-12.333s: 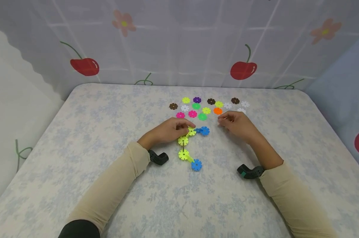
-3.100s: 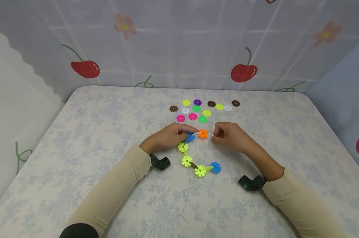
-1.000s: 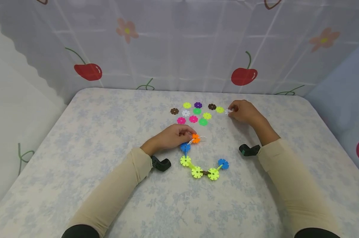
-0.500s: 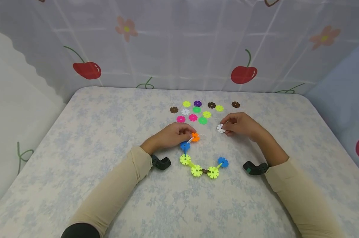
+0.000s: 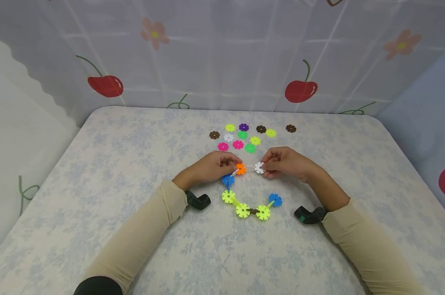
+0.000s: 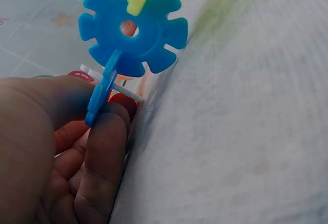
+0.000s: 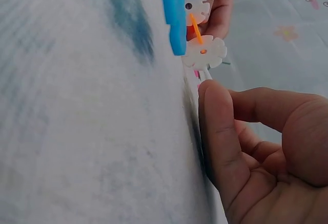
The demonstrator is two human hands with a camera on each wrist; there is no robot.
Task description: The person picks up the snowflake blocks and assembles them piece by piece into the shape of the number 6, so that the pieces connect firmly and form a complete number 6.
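Notched plastic interlocking discs form a curved chain. My left hand (image 5: 211,168) grips the chain near its orange disc (image 5: 240,169). From there it runs through blue and yellow-green discs to a blue disc (image 5: 275,200) at the front right. My right hand (image 5: 290,164) pinches a white disc (image 5: 259,167) at the chain's other end, where a thin white disc (image 5: 249,166) sticks out of the orange one. In the right wrist view that chain-end disc (image 7: 205,53) faces the held one, seen edge-on at my fingertips. Whether their slots interlock, I cannot tell.
Loose discs lie flat behind the hands, among them a purple one (image 5: 243,127), a pink one (image 5: 223,146), a green one (image 5: 250,148) and a brown one (image 5: 290,128) off to the right. A floral cloth covers the table (image 5: 133,135); a curtain hangs behind it.
Since the first frame, the chain has gained orange and white discs. My right hand has picked up a white disc from the back right and brought it to the chain's end. My left hand barely moved lately.
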